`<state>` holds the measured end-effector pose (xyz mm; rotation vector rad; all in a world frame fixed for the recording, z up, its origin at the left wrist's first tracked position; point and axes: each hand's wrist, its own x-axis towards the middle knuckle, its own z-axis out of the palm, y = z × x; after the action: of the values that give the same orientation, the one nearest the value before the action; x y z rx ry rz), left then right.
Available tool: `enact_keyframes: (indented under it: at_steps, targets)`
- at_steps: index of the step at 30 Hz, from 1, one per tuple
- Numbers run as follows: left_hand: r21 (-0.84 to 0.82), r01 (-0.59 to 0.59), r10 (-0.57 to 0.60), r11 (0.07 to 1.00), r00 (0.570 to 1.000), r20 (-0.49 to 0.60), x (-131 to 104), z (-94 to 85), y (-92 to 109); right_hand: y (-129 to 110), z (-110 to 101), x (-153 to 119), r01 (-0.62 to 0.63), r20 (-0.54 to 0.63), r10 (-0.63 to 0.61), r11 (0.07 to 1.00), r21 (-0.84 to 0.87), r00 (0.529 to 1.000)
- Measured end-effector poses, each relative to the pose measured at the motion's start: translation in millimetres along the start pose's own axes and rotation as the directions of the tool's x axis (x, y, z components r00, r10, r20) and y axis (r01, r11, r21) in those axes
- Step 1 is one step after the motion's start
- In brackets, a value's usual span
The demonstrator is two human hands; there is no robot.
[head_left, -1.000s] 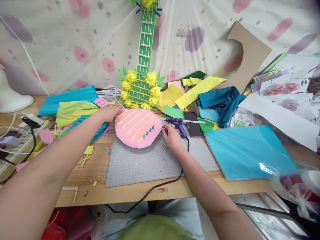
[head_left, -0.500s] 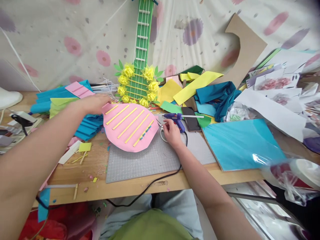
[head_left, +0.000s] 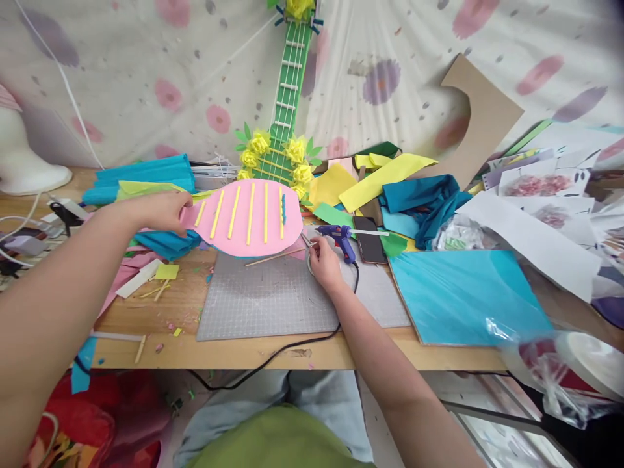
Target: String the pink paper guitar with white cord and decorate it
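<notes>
Left hand (head_left: 168, 209) pinches pink board (head_left: 244, 227), partly hiding cutting mat (head_left: 258, 299); right hand (head_left: 325, 263) pinches scissors (head_left: 306, 240) beside glue gun (head_left: 345, 247)

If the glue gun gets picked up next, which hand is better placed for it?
Probably the right hand: it is close beside the glue gun, though its fingers seem to be at the scissors. The left hand is farther off, with its grip on the pink shape's narrow end.

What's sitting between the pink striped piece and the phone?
The head view shows the scissors with the right hand at them, then the purple glue gun beside the phone.
</notes>
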<state>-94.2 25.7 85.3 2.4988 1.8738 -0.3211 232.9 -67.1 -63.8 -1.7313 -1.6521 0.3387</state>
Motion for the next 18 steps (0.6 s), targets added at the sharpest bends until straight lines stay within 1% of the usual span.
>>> enact_keyframes:
  at_steps: [1, 2, 5, 7, 9, 11, 13, 15, 17, 18]
  targets:
    - [0.063, -0.021, 0.020, 0.998, 1.000, 0.022, -1.0, -0.4, 1.6, 0.0, -0.2, 0.0, 0.005, 0.013, -0.005, 1.000, -0.023, 1.000]
    - [0.085, -0.019, 0.017, 0.996, 1.000, 0.021, -1.4, -0.7, 2.6, -0.3, -0.4, -0.1, 0.015, 0.027, -0.014, 0.999, -0.052, 1.000]
    - [0.104, -0.023, 0.020, 0.994, 0.999, 0.027, -1.1, 0.0, 1.7, -3.4, -1.2, -1.5, 0.048, 0.085, -0.035, 0.986, -0.157, 0.996]
    - [0.101, -0.021, 0.015, 0.995, 0.998, 0.054, -1.1, 0.7, -1.0, -6.7, -1.3, -3.2, 0.068, 0.133, -0.039, 0.973, -0.223, 0.990]
    - [0.098, -0.004, -0.004, 0.995, 0.996, 0.086, -2.0, 0.7, -3.3, -10.1, -0.2, -4.8, 0.117, 0.181, -0.066, 0.951, -0.286, 0.981]
    - [0.099, 0.020, -0.030, 0.995, 0.995, 0.100, -3.9, -0.3, -4.4, -12.8, 1.9, -6.0, 0.196, 0.220, -0.126, 0.920, -0.338, 0.967]
    - [0.087, 0.051, -0.058, 0.995, 0.994, 0.090, -6.5, -2.4, -4.5, -14.7, 4.5, -6.1, 0.282, 0.263, -0.191, 0.884, -0.374, 0.946]
    - [0.037, 0.088, -0.091, 0.995, 0.994, 0.064, -9.3, -5.4, -4.9, -16.1, 6.4, -4.9, 0.346, 0.314, -0.228, 0.851, -0.396, 0.922]
    - [-0.046, 0.146, -0.146, 0.988, 0.989, 0.012, -11.9, -9.2, -7.0, -17.3, 6.9, -2.6, 0.375, 0.353, -0.233, 0.828, -0.417, 0.906]
    - [-0.127, 0.192, -0.199, 0.973, 0.979, -0.040, -13.2, -11.3, -8.7, -18.0, 6.6, -1.1, 0.384, 0.368, -0.232, 0.820, -0.425, 0.901]
